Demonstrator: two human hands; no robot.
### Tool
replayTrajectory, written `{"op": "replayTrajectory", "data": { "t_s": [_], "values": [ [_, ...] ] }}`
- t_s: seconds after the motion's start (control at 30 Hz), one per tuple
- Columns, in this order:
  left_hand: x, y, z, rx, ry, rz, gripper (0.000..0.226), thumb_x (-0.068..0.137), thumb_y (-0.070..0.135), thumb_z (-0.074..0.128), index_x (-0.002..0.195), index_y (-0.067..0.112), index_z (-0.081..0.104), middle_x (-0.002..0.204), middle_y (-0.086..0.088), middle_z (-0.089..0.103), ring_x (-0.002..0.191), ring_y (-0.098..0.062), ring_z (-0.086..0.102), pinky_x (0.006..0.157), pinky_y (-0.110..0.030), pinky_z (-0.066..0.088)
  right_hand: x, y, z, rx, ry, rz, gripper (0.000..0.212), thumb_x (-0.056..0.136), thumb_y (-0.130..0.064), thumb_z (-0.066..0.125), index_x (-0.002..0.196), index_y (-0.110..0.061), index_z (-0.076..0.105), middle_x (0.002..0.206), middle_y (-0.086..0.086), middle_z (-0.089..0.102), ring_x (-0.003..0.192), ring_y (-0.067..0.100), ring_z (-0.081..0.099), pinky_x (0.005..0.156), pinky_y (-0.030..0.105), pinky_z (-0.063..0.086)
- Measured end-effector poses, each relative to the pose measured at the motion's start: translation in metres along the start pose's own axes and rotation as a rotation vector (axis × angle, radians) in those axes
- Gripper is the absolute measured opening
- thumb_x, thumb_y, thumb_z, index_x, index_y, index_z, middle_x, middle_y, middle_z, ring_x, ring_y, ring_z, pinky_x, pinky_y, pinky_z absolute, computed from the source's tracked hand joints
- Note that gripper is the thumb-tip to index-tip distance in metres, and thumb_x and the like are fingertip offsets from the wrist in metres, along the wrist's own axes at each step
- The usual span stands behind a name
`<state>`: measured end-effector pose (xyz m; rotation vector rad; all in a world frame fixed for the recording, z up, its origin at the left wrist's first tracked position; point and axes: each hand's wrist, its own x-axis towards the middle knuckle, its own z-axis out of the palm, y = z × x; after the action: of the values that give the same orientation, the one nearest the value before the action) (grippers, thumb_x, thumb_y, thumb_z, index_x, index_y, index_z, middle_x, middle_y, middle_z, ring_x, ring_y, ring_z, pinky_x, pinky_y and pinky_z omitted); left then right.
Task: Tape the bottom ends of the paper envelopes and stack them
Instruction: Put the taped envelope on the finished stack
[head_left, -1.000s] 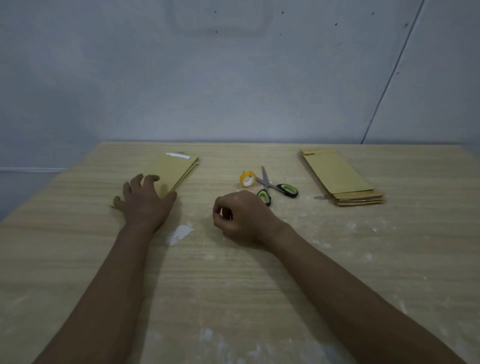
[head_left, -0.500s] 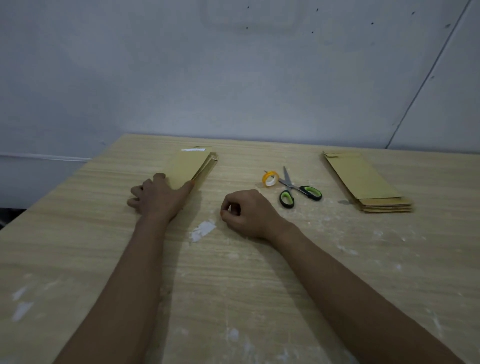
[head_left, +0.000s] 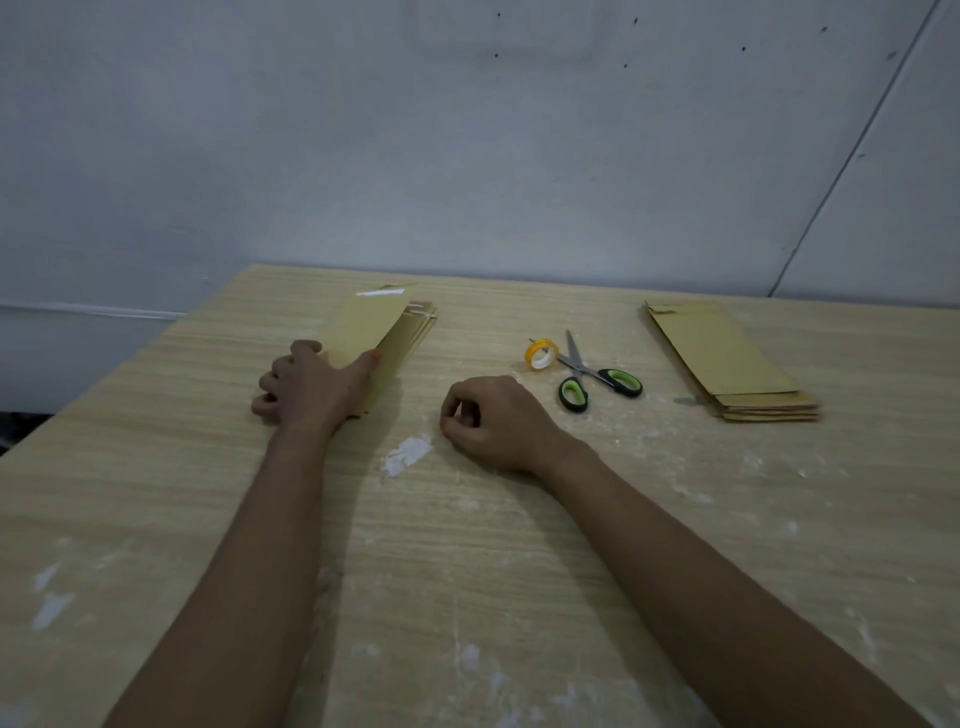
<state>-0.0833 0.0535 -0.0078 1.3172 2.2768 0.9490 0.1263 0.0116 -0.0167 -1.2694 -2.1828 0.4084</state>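
Table (head_left: 467, 571) with two envelope stacks, both hands resting on it.
Right stack (head_left: 727, 358) lies at centre right; left stack (head_left: 384, 332) at upper centre-left, its top envelope pinched by left hand (head_left: 311, 389). Right hand (head_left: 498, 421) is curled, holding nothing. Scissors (head_left: 592, 376) touch tape roll (head_left: 540, 353) between the stacks.

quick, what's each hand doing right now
Left hand: grips the near end of the top envelope on the left stack.
Right hand: curled shut, holding nothing visible.
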Motion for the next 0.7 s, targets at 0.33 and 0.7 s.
{"op": "replayTrajectory", "data": {
  "t_s": [0.33, 0.7],
  "values": [
    [-0.020, 0.011, -0.001, -0.046, 0.119, 0.132, 0.076, 0.075, 0.062, 0.071, 0.131, 0.019, 0.046, 0.141, -0.017, 0.042, 0.133, -0.036, 0.032, 0.107, -0.048, 0.021, 0.005, -0.007, 0.008, 0.317, 0.145, 0.173, 0.020, 0.091, -0.020, 0.065, 0.111, -0.018, 0.069, 0.086, -0.004, 0.068, 0.067, 0.003, 0.060, 0.066, 0.022, 0.048],
    [-0.062, 0.037, 0.017, 0.073, -0.108, 0.324, 0.087, 0.070, 0.073, 0.068, 0.134, 0.021, 0.040, 0.136, -0.013, 0.037, 0.130, -0.033, 0.030, 0.105, -0.046, 0.023, 0.016, -0.010, 0.007, 0.872, 0.368, 0.501, 0.056, 0.092, -0.038, 0.063, 0.141, -0.024, 0.039, 0.113, 0.007, 0.066, 0.103, 0.022, 0.066, 0.091, 0.041, 0.055]
  ]
}}
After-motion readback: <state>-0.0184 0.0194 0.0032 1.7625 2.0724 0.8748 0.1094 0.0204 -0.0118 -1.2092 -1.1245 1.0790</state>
